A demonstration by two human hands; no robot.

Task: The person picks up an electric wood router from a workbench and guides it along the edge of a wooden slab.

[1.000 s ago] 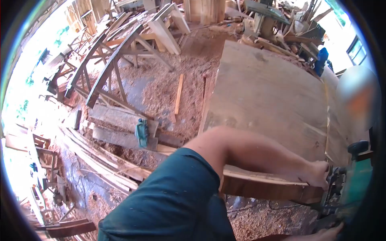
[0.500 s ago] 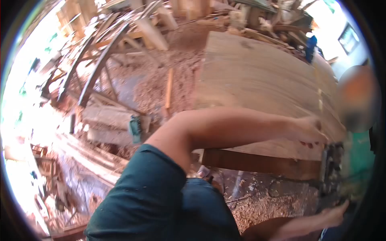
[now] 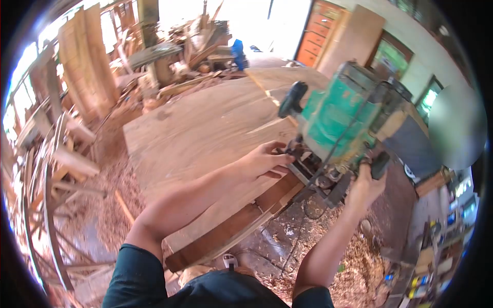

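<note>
A green plunge router with black side handles rests over the end of a brown wooden board. My right hand is wrapped around the router's near handle. At the base's left side is my left hand, its fingers apart and bent, fingertips at a small dark knob; whether they press on it is unclear. A power cord drapes across the router's body. The bit is hidden under the base.
A large wooden panel lies beyond the board. Wood shavings and a dark cord cover the floor at right. Scrap timber is piled at the back, curved frames stand at left, and an orange drawer unit stands by the wall.
My view has swung right, bringing the whole router into sight. My right hand now shows clearly on the router's handle; my left hand stays beside the base.
</note>
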